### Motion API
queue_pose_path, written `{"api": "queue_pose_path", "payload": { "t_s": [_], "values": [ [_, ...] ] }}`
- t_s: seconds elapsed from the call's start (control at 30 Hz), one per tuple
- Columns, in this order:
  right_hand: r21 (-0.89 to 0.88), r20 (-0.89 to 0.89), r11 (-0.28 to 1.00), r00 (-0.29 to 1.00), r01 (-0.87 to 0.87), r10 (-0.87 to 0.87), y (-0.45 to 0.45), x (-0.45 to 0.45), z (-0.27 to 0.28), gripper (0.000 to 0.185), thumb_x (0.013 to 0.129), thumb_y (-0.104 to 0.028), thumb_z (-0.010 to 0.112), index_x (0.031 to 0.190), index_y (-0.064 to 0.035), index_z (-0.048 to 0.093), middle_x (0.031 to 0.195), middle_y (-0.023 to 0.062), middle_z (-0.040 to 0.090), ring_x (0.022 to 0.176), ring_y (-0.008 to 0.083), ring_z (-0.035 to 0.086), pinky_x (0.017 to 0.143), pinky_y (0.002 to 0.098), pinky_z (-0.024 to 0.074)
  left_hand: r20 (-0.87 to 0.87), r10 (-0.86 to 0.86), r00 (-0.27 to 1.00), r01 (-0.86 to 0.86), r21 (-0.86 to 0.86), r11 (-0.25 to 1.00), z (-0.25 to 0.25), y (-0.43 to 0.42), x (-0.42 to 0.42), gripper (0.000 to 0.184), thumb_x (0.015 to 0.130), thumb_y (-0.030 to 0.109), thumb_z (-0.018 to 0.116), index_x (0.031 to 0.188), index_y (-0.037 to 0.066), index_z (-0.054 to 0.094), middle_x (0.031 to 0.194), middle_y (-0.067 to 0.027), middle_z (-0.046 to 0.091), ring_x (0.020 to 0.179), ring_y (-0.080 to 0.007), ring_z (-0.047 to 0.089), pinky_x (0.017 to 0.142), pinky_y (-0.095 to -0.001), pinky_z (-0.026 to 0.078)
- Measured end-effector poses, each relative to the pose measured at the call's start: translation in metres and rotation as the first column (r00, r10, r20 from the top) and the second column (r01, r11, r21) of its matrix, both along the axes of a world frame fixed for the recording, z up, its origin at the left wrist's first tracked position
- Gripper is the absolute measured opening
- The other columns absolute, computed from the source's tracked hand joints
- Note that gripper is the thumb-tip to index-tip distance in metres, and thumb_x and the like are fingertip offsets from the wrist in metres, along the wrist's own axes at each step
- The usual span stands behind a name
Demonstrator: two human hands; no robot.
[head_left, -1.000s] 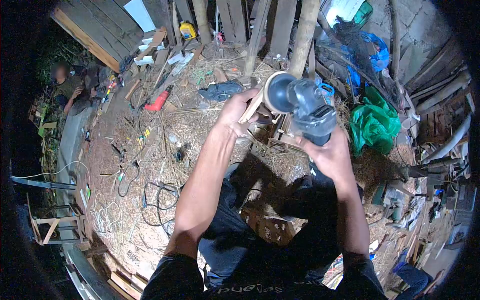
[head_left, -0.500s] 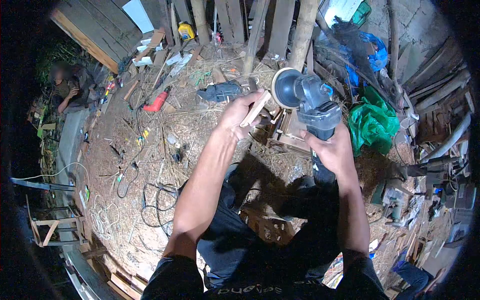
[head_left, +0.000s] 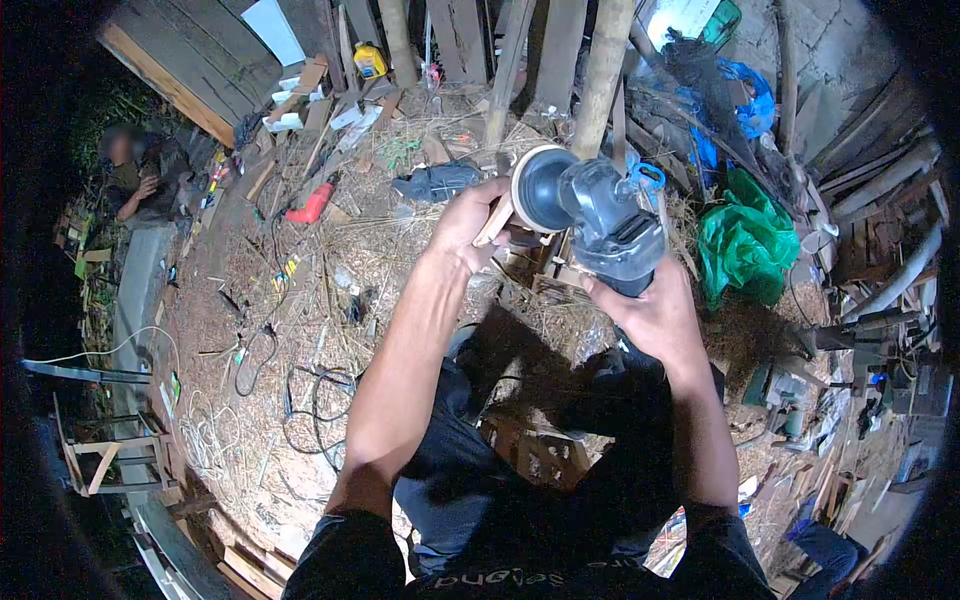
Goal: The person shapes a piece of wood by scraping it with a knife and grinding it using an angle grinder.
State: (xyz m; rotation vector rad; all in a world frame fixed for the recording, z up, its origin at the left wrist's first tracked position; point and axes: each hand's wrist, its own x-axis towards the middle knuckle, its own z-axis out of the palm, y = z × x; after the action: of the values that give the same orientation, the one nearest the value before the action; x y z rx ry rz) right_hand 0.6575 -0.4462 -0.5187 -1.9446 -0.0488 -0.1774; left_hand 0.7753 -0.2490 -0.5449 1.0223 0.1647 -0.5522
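Observation:
My left hand (head_left: pixel 468 225) is closed around a small flat piece of wood (head_left: pixel 495 222), held up in front of me. Wrapped round the dark body of an angle grinder (head_left: pixel 615 235) is my right hand (head_left: pixel 650 310). The grinder carries a round backing pad (head_left: pixel 545 188) with a pale rim, which meets or nearly meets the wood's right side; the exact contact is hidden. A blue piece (head_left: pixel 650 177) sticks out at the tool's far right. Part of the wood lies behind my fingers and the pad.
A red power tool (head_left: pixel 312 203) and a dark bag-like object (head_left: pixel 437 182) lie on the shaving-strewn ground. Black cable (head_left: pixel 315 410) loops at left. A green plastic sheet (head_left: pixel 750 240) sits at right, a yellow bottle (head_left: pixel 369 61) at the back. Another person (head_left: pixel 145 175) sits far left.
The grinder has moved left and tilted, bringing its pad up against or very close to the wood. My left hand has shifted only slightly.

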Motion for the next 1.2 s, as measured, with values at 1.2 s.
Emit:
{"api": "queue_pose_path", "payload": {
  "t_s": [1.2],
  "values": [
    [0.058, -0.045, 0.992, 0.993, -0.108, 0.111, 0.008, -0.005, -0.001, 0.038, 0.073, -0.007, 0.078, 0.107, -0.0019, 0.063, 0.101, 0.0054, 0.068, 0.094, 0.0116, 0.062, 0.087, 0.0314, 0.0482, -0.023, 0.112, 0.993, -0.113, -0.051, 0.992, -0.004, 0.003, 0.008, 0.023, 0.095, 0.019, 0.047, 0.101, 0.002, 0.062, 0.087, -0.0101, 0.069, 0.071, -0.0183, 0.068, 0.064, -0.0302, 0.056]
  ]
}}
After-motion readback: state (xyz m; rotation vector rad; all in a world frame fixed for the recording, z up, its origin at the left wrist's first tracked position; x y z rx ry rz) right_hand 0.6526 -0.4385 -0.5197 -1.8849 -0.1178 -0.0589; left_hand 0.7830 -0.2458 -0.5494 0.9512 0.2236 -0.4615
